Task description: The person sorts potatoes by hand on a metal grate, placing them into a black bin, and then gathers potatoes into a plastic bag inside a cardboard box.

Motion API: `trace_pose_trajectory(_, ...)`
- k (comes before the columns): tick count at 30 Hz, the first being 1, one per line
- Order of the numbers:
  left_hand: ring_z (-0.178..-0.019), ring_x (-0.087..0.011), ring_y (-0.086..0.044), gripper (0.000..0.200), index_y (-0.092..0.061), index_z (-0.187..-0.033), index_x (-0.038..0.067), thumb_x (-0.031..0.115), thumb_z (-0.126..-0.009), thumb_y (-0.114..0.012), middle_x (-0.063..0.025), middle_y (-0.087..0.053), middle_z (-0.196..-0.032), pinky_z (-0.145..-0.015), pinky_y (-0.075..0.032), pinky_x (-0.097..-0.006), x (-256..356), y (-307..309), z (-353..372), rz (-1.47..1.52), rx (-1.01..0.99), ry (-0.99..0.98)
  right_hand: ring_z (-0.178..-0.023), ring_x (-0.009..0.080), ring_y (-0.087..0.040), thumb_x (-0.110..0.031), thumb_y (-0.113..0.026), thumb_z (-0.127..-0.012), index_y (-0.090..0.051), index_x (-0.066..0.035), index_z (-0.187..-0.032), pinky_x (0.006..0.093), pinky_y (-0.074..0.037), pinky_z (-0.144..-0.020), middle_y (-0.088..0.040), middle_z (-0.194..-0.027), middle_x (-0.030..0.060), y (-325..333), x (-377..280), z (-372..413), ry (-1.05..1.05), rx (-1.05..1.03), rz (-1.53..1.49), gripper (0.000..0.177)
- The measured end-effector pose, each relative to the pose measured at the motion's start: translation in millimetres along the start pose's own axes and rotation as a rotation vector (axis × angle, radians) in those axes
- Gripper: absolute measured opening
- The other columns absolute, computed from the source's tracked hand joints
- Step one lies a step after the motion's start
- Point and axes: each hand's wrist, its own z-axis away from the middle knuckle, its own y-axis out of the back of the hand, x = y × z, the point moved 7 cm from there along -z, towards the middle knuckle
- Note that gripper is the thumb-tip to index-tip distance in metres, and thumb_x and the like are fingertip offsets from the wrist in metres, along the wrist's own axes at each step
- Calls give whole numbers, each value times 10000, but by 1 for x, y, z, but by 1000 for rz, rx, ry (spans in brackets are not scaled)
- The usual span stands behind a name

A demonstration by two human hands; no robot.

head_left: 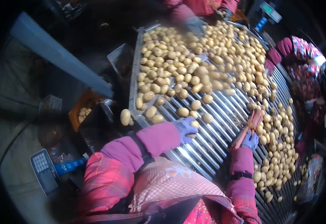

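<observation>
The left hand [185, 130], gloved, was bent over the near left part of the roller surface [204, 147], with a potato [191, 136] partly hidden beneath it; whether it gripped that one could not be told. The right hand [250, 141] was closed around a red bundle [254, 118], beside the right-hand potatoes [277, 130]. The main heap of potatoes [160, 72] lay at the far side, where a co-worker's hand [195, 27] reached in.

The bundle's ragged end could have snagged between the rollers had they been turning, which could not be seen. A large potato [125, 117] beside the left rim [134, 80] looked likely to roll off if nudged.
</observation>
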Motion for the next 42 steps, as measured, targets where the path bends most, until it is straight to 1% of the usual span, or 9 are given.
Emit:
trace_pose_trajectory(7, -1016, -351, -530, 288, -641, -1019, 156, 249, -749, -678, -175, -462, -1153, -833, -479, -446, 11, -21, -16, -79, -101, 81, -1086, 395, -505, -496, -526, -861, -613, 0, -1076, 424, -376, -974, -562, -1141, 266, -1, 8, -1, -64, -48, 6, 548)
trace_pose_trajectory(16, -1030, -284, -525, 349, -633, -1057, 135, 185, -722, -719, -119, -525, -1109, -887, -442, -385, -11, 203, 93, -181, 1038, 74, -928, 404, -541, -416, -543, -876, -606, 39, -979, 430, -431, -820, -586, -985, 244, 13, -15, 1, -21, -54, -46, 471)
trace_pose_trajectory(17, -1028, -290, -532, 333, -640, -1044, 135, 151, -719, -709, -120, -519, -1124, -867, -465, -367, -41, 223, 95, 597, 1111, 24, -916, 406, -539, -417, -542, -876, -602, 42, -967, 437, -428, -813, -583, -971, 244, 11, -13, 2, -4, -36, -39, 472)
trace_pose_trajectory(18, -1039, -300, -536, 344, -647, -1050, 138, 163, -716, -724, -131, -517, -1146, -879, -473, -356, -46, 255, 103, -186, 1231, -64, -891, 404, -538, -414, -552, -871, -607, 38, -943, 442, -429, -800, -578, -957, 249, 15, -19, 1, -1, -72, -70, 461)
trace_pose_trajectory(21, -1237, -345, -393, 434, -630, -1127, 143, 240, -723, -757, -180, -308, -1391, -998, -391, -409, -144, 304, 99, -365, 1133, 472, -866, 406, -535, -404, -562, -865, -606, 31, -877, 447, -429, -779, -576, -910, 246, 10, -13, 6, 173, 160, 44, 437)
trace_pose_trajectory(23, -1218, -289, -418, 514, -522, -1257, 126, 240, -792, -709, -170, -353, -1365, -1041, -345, -402, -198, 299, 88, 482, 1031, 178, -928, 400, -534, -418, -531, -868, -622, 15, -886, 447, -426, -842, -596, -951, 236, 6, -10, 0, 23, -76, 19, 443)
trace_pose_trajectory(27, -1066, -325, -548, 474, -558, -1188, 74, 240, -768, -700, -236, -444, -1279, -914, -450, -377, -130, 281, 20, -625, 1016, 302, -812, 378, -535, -394, -556, -862, -562, -21, -764, 457, -423, -740, -579, -824, 187, 9, -15, 2, 81, -8, 52, 386)
trace_pose_trajectory(33, -1184, -329, -457, 474, -543, -1230, 143, 385, -825, -587, -154, -507, -1241, -988, -375, -432, -38, 144, -121, -494, 351, 140, -762, 355, -535, -368, -579, -853, -539, -53, -726, 459, -418, -686, -560, -776, 150, 12, -20, 5, 94, 75, 73, 342)
trace_pose_trajectory(42, -1030, -333, -522, 440, -587, -1159, 158, 344, -763, -628, -117, -566, -1133, -887, -424, -448, -60, 109, -174, -374, 396, 47, -816, 362, -518, -371, -592, -846, -523, -36, -723, 468, -404, -715, -564, -828, 166, 17, -25, 7, 93, 97, 70, 364)
